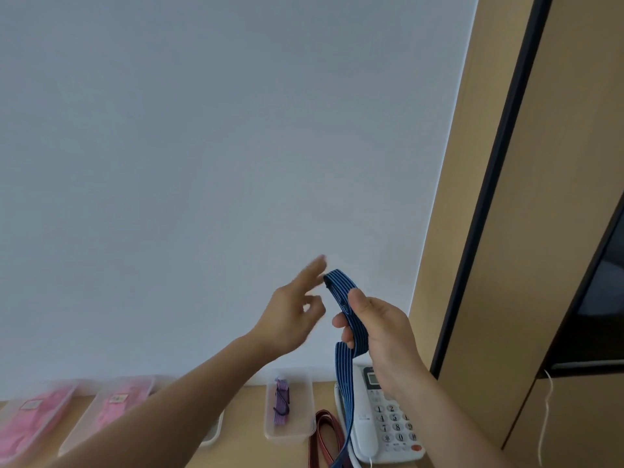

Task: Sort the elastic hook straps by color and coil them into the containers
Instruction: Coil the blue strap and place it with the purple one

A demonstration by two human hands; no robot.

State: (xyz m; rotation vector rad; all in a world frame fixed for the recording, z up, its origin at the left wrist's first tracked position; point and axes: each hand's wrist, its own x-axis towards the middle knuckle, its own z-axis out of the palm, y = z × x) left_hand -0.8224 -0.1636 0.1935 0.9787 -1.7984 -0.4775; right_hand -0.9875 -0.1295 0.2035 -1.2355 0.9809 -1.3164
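A white wall (202,163) and a wooden cabinet (540,231) rise behind the desk (250,417), where two clear containers (67,444) with blurred pink contents, a third container (300,434) holding a purple strap (282,405), a telephone (381,420) and a red strap (324,437) lie. Above them, the right hand (381,329) pinches the folded blue strap (342,292) between thumb and curled fingers, its tail hanging across the telephone. The blurred left hand (290,319) is spread loosely just beside the strap's top loop.

Soft, even daylight; left hand (290,315) motion-blurred, pink containers (33,417) smeared, edges bent by wide-angle distortion.
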